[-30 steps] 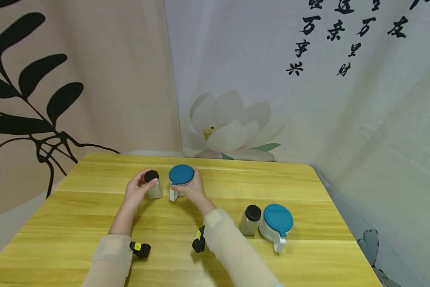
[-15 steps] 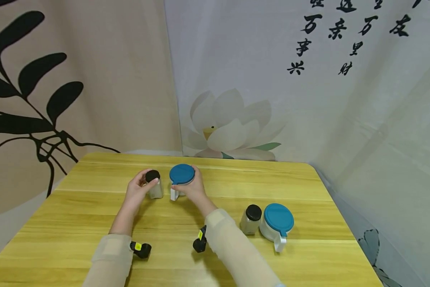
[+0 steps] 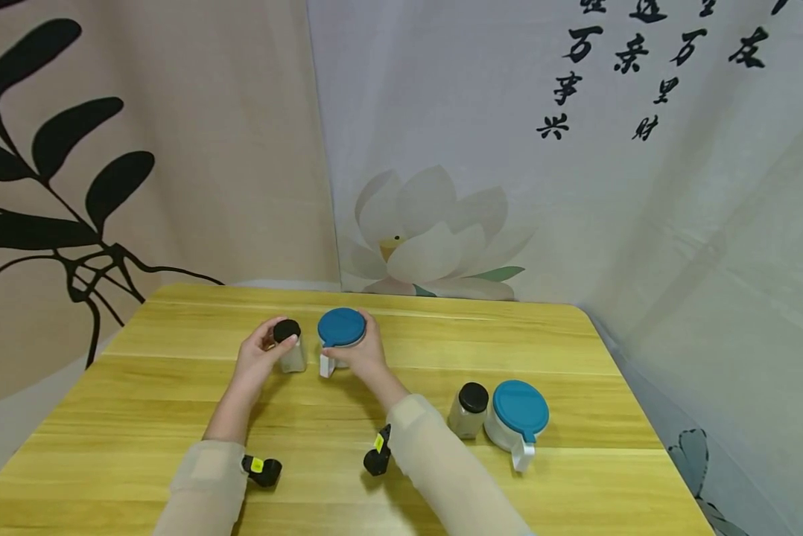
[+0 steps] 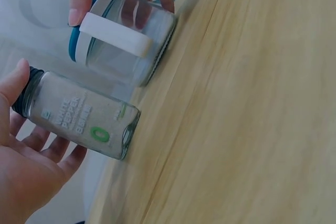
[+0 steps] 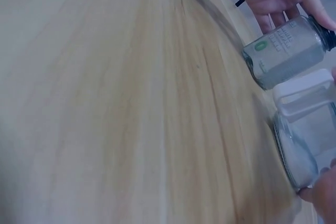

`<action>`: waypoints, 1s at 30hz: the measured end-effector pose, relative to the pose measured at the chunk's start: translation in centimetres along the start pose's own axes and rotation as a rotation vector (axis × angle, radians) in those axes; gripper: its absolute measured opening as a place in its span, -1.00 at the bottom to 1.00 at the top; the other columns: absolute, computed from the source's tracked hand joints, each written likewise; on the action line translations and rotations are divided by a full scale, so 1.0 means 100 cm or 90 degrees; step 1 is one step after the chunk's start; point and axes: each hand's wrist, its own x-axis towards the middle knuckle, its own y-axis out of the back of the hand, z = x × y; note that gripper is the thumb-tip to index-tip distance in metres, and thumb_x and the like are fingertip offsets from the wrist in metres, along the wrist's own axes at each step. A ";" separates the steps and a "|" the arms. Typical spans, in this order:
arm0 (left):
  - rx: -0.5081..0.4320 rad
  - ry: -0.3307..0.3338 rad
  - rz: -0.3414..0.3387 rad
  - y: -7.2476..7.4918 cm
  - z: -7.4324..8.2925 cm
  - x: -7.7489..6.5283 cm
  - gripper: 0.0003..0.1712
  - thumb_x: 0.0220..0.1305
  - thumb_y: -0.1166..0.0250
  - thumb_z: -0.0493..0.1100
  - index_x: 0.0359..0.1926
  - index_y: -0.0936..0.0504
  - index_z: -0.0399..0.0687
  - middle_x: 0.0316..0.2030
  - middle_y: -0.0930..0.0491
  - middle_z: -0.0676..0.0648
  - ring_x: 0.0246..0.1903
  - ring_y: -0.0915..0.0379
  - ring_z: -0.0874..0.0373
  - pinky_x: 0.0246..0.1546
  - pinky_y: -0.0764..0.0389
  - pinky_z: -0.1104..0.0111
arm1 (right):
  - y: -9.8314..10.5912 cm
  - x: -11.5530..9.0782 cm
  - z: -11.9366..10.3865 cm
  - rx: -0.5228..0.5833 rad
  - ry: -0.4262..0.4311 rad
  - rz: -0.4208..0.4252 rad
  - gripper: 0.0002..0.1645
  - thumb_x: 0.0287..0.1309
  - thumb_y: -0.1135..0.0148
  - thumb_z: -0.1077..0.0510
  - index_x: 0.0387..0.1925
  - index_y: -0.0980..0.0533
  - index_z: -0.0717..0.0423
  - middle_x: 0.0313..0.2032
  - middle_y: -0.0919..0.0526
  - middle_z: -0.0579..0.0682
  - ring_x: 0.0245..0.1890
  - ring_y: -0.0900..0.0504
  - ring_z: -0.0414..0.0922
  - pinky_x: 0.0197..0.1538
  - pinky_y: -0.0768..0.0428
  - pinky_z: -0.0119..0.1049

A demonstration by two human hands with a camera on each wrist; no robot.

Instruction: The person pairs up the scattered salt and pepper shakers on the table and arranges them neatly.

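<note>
At the far part of the table, my left hand (image 3: 252, 359) grips a small pepper jar (image 3: 286, 330) by its black lid, thumb on the near side. White lettering and a green ring mark the clear side of this pepper jar (image 4: 79, 114) in the left wrist view. Just to its right, my right hand (image 3: 369, 357) holds a round glass jar (image 3: 341, 326) with a blue lid, fingers spread around its side. A white handle sticks out from the glass jar (image 4: 113, 32) toward me. Both jars stand upright, a small gap apart.
A second black-lidded jar (image 3: 468, 413) and a second blue-lidded jar (image 3: 520, 409) with a white handle stand close together at the right. The wooden table (image 3: 308, 476) ends at a printed curtain (image 3: 435, 149) behind. Each wrist carries a small black camera (image 3: 264, 470).
My right forearm has shifted very slightly to the right. Both hands keep hold of their jars in nearly the same place.
</note>
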 end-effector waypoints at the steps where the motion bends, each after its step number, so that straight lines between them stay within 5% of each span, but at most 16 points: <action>1: 0.001 -0.001 -0.002 0.000 0.000 -0.001 -0.34 0.28 -0.30 -0.07 0.33 -0.34 -0.17 0.08 -0.41 -0.23 -0.06 -0.33 0.19 -0.10 -0.40 0.47 | 0.000 0.000 0.000 0.001 -0.001 -0.001 0.21 -0.29 -0.63 0.21 0.40 -0.12 0.12 0.29 -0.27 0.09 0.24 -0.32 0.08 0.24 -0.28 0.06; 30: -0.026 -0.018 -0.043 0.002 0.010 -0.011 -0.33 0.27 -0.31 -0.10 0.33 -0.33 -0.22 0.03 -0.44 -0.17 -0.08 -0.38 0.25 -0.16 -0.48 0.55 | 0.012 -0.009 0.003 0.019 -0.012 -0.003 0.18 -0.30 -0.64 0.18 0.37 -0.18 -0.03 0.26 -0.34 -0.02 0.24 -0.33 0.02 0.26 -0.25 0.05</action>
